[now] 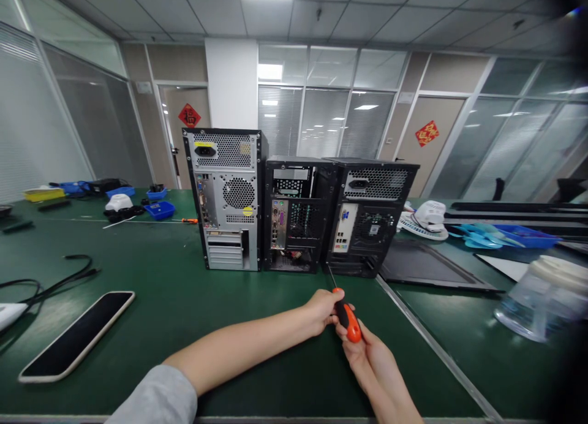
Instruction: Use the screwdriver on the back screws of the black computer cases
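Observation:
Both my hands are closed on one screwdriver [353, 327] with an orange and black handle. My left hand [323, 310] grips the front of the handle near the shaft. Behind it, my right hand [367, 349] holds the rear of the handle. The thin shaft points away from me, its tip at the lower left corner of the right computer case [374, 219]; whether it sits in a screw I cannot tell. The middle computer case [294, 219] and the taller silver-backed computer case [227, 197] stand upright beside it, back panels facing me.
A phone [78, 337] and black cables [59, 283] lie at the left. Blue trays [160, 210] are farther back. On the right are a flat dark panel [427, 266], a clear water jug [535, 304] and another blue tray [528, 235]. A metal strip [432, 338] crosses the green table.

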